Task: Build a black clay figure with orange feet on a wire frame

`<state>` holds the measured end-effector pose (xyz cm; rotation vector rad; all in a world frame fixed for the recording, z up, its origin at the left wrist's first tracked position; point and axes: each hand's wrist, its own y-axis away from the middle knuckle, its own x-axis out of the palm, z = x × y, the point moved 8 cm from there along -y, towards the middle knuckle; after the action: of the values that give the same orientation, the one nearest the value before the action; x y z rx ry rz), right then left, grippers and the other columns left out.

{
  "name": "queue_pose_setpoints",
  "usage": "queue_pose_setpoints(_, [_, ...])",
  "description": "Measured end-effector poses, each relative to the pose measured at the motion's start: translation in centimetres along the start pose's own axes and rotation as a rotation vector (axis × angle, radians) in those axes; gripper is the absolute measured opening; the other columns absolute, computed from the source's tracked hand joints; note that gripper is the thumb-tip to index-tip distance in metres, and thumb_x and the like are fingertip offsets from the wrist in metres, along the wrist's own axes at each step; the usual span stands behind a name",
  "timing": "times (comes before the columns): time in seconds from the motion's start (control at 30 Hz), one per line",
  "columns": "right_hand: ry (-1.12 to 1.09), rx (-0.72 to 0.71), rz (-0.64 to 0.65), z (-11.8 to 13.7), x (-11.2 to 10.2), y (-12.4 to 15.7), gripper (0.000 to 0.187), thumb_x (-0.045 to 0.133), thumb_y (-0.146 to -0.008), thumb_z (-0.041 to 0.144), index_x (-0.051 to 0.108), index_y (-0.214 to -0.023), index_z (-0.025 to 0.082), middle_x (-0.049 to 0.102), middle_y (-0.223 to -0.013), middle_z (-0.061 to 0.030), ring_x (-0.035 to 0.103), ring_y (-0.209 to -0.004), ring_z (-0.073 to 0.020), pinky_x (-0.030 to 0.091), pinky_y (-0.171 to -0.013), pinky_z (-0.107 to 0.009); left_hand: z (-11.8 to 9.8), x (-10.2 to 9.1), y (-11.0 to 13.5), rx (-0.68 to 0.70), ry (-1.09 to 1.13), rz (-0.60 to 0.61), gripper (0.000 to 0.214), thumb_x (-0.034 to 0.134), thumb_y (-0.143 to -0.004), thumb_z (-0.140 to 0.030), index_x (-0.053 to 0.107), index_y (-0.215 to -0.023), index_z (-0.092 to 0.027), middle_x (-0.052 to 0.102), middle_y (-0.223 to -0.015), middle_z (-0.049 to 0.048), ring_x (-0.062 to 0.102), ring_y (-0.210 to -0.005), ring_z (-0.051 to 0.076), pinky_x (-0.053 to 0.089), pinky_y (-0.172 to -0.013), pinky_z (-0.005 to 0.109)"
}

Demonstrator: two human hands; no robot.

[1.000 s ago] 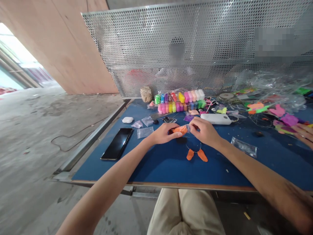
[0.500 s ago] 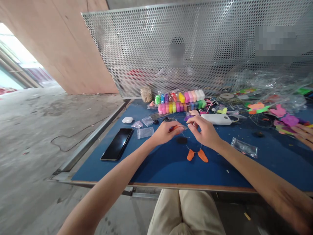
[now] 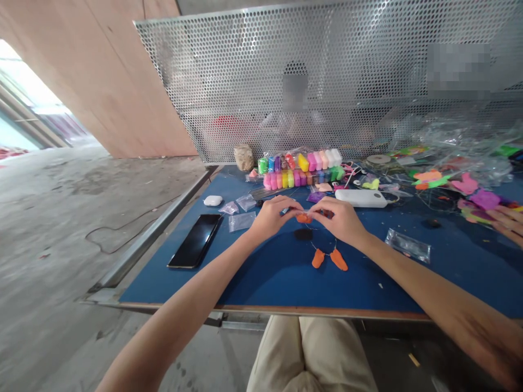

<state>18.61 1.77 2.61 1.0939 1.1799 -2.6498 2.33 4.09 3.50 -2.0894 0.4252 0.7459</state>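
My left hand (image 3: 274, 216) and right hand (image 3: 341, 219) meet over a blue table (image 3: 261, 280), each pinching the upper edge of a small clear bag of orange clay (image 3: 303, 218) between thumb and fingers. The bag hangs between my fingertips, raised off the surface, with a dark shadow below it. Just nearer to me, two flattened orange pieces (image 3: 339, 260) lie on the table, joined to a thin wire loop (image 3: 335, 243) that curves up toward my right hand. Beyond my hands, two rows of colorful clay packs (image 3: 303, 179) sit before a perforated metal panel (image 3: 245, 71), with a tan lump (image 3: 244, 158) at their left end. A white device (image 3: 362, 198) with a cable rests behind my right hand, and a clear packet (image 3: 407, 245) lies beside my right forearm. To my left are a black phone (image 3: 195, 240), a white case (image 3: 213, 201) and a flat clear bag (image 3: 242, 221). At far right, another person's hand (image 3: 509, 223) reaches beside scattered bright clay shapes (image 3: 485, 200).
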Motion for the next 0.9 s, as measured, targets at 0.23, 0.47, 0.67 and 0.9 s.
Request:
queue_pose_setpoints(0.23, [0.025, -0.003, 0.032, -0.2, 0.5, 0.0, 0.013, 0.066, -0.094, 0.036, 0.074, -0.092, 0.025, 0.073, -0.09, -0.0018, 0.063, -0.072, -0.0173, 0.048, -0.068, -0.031, -0.8, 0.6, 0.3, 0.097, -0.14, 0.046, 0.018, 0.06, -0.098, -0.034, 0.07, -0.098, -0.019, 0.072, -0.091, 0.0052, 0.064, -0.089, 0.017, 0.053, -0.082, 0.03])
queue_pose_setpoints(0.47, [0.136, -0.051, -0.075, -0.2, -0.8, 0.1, 0.014, 0.062, -0.096, 0.026, 0.073, -0.087, 0.025, 0.075, -0.09, -0.0017, 0.068, -0.083, -0.0201, 0.048, -0.075, -0.033, -0.6, -0.7, 0.0, 0.118, -0.147, -0.055, 0.019, 0.059, -0.099, -0.033, 0.073, -0.1, -0.021, 0.074, -0.098, 0.0052, 0.067, -0.096, 0.018, 0.053, -0.089, 0.033])
queue_pose_setpoints(0.67, [0.116, -0.077, -0.076, 0.4, -0.7, 0.0, 0.014, 0.062, -0.097, 0.032, 0.073, -0.091, 0.026, 0.074, -0.095, -0.0041, 0.067, -0.091, -0.0226, 0.05, -0.079, -0.036, -0.4, -0.3, 0.0, 0.086, -0.164, -0.003, 0.022, 0.051, -0.103, -0.032, 0.068, -0.103, -0.019, 0.07, -0.099, 0.0069, 0.063, -0.094, 0.018, 0.051, -0.088, 0.034])
queue_pose_setpoints(0.9, [0.124, -0.097, 0.018, 0.3, 0.5, 0.0, 0.015, 0.058, -0.099, 0.032, 0.071, -0.094, 0.024, 0.07, -0.09, -0.004, 0.064, -0.082, -0.0205, 0.048, -0.078, -0.035, -1.6, 1.4, 0.2, 0.16, -0.25, 0.094, 0.023, 0.044, -0.104, -0.029, 0.065, -0.107, -0.019, 0.069, -0.106, 0.0075, 0.059, -0.098, 0.019, 0.046, -0.091, 0.035])
